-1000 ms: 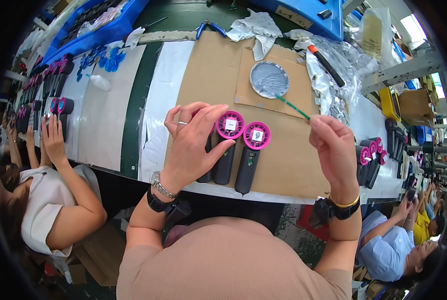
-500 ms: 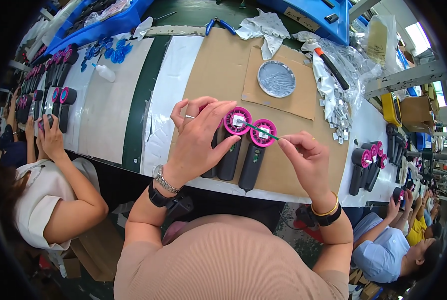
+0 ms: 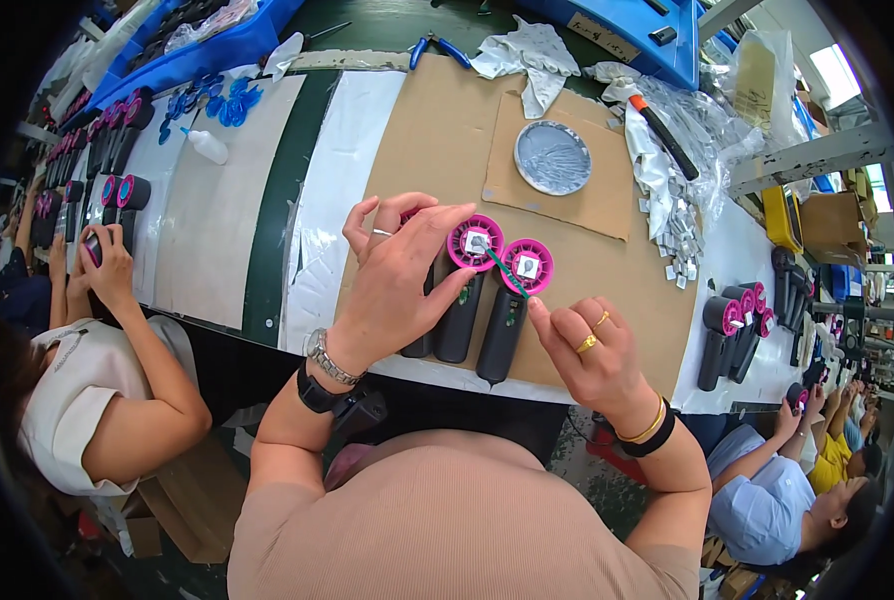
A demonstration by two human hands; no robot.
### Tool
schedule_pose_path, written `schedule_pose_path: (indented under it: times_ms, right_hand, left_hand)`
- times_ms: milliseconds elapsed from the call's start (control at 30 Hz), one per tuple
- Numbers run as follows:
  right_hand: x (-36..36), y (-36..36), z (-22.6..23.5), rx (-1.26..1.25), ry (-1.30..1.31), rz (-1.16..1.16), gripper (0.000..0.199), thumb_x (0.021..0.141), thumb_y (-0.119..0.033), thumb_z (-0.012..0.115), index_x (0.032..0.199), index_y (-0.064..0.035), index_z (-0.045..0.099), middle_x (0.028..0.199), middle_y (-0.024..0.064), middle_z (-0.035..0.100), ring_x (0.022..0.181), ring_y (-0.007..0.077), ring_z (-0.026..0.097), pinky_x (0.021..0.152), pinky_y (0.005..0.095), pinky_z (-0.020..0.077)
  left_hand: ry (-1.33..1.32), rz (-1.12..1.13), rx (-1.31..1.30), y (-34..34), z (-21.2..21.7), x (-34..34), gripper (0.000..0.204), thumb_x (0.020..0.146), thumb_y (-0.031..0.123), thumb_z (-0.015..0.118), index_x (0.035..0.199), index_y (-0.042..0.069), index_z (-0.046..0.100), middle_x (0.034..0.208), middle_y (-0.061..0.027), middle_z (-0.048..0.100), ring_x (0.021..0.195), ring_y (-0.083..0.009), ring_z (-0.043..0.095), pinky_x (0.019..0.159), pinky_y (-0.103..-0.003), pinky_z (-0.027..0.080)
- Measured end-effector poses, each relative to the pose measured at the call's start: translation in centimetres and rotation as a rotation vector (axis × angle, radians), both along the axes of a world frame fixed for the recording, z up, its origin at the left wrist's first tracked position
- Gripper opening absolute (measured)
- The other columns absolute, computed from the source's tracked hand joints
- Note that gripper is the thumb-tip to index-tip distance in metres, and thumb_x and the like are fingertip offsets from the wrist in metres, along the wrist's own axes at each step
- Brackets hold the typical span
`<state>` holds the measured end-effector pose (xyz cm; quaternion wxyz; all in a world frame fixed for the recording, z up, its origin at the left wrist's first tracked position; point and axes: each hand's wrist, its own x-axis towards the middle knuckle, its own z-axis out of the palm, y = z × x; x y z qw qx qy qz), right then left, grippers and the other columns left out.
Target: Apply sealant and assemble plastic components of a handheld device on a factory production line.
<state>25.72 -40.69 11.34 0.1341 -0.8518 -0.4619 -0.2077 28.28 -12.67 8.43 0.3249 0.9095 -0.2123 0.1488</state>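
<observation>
My left hand (image 3: pixel 392 280) lies with fingers spread over a row of handheld fans with pink heads and black handles. Its index fingertip is at the pink rim of the middle fan (image 3: pixel 457 325) and its thumb is against that fan's handle. My right hand (image 3: pixel 592 355) pinches a thin green stick (image 3: pixel 508 274), whose tip touches grey paste on the white square at the middle fan's centre. Beside it, the right fan (image 3: pixel 501 335) also has a white square with a grey dab. A third fan (image 3: pixel 417 346) is mostly hidden under my left hand.
A round dish of grey paste (image 3: pixel 553 170) sits on cardboard (image 3: pixel 607 205). Beyond are blue pliers (image 3: pixel 439 46), white cloth (image 3: pixel 529 62) and an orange-and-black tool (image 3: pixel 664 137). Small pale squares (image 3: pixel 675 245) are scattered at right, near more fans (image 3: pixel 724 340). Co-workers sit on both sides.
My right hand has moved down and left and turned, so the green stick slopes more steeply. Its tip stays on the middle fan's square. My left hand holds its place.
</observation>
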Motion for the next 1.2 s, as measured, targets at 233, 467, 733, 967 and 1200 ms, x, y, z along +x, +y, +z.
schedule_pose_path:
  times_ms: [233, 467, 733, 967, 1200]
  right_hand:
    - [-0.7, 0.1, 0.3, -0.032, -0.019, 0.002, 0.042, 0.079, 0.005, 0.080, 0.121, 0.0095, 0.079, 0.091, 0.0066, 0.054, 0.077, 0.0215, 0.058, 0.066, 0.0369, 0.0497]
    - [-0.9, 0.2, 0.7, 0.028, -0.045, -0.005, 0.045, 0.075, 0.008, 0.086, 0.119, 0.0079, 0.080, 0.090, 0.0058, 0.054, 0.075, 0.0208, 0.058, 0.062, 0.0354, 0.0480]
    - [-0.5, 0.3, 0.0, 0.314, 0.129, -0.146, 0.037, 0.081, 0.012, 0.090, 0.116, 0.0026, 0.082, 0.089, 0.0077, 0.063, 0.070, 0.0193, 0.058, 0.063, 0.0319, 0.0486]
    - [0.2, -1.1, -0.8, 0.843, 0.620, -0.480, 0.024, 0.100, 0.003, 0.081, 0.124, 0.0018, 0.082, 0.095, 0.0075, 0.071, 0.079, 0.0098, 0.061, 0.068, 0.0284, 0.0498]
    - [7.3, -3.6, -0.5, 0.666, 0.511, -0.594, 0.022, 0.106, -0.003, 0.076, 0.126, -0.0004, 0.083, 0.097, 0.0065, 0.073, 0.081, 0.0091, 0.064, 0.070, 0.0268, 0.0502]
  left_hand:
    - [0.002, -0.002, -0.004, 0.0, 0.0, 0.1, 0.067, 0.092, 0.025, 0.088, 0.154, 0.016, 0.065, 0.139, -0.0007, 0.072, 0.139, -0.0252, 0.058, 0.126, -0.056, 0.019]
    - [-0.017, 0.012, 0.011, -0.1, 0.2, 0.0, 0.066, 0.091, 0.024, 0.092, 0.151, 0.015, 0.067, 0.133, -0.0032, 0.074, 0.140, -0.0253, 0.057, 0.125, -0.052, 0.021]
    - [-0.011, 0.004, 0.009, -0.1, 0.1, 0.0, 0.065, 0.091, 0.024, 0.092, 0.150, 0.015, 0.068, 0.133, -0.0031, 0.075, 0.140, -0.0255, 0.057, 0.125, -0.053, 0.020]
    - [-0.002, -0.003, 0.006, 0.0, 0.2, 0.1, 0.066, 0.091, 0.024, 0.092, 0.151, 0.015, 0.067, 0.136, -0.0036, 0.074, 0.140, -0.0263, 0.057, 0.126, -0.054, 0.019]
    - [-0.027, 0.013, -0.019, 1.0, 0.5, -0.3, 0.070, 0.089, 0.028, 0.093, 0.152, 0.014, 0.066, 0.141, -0.0033, 0.073, 0.141, -0.0270, 0.057, 0.126, -0.053, 0.018]
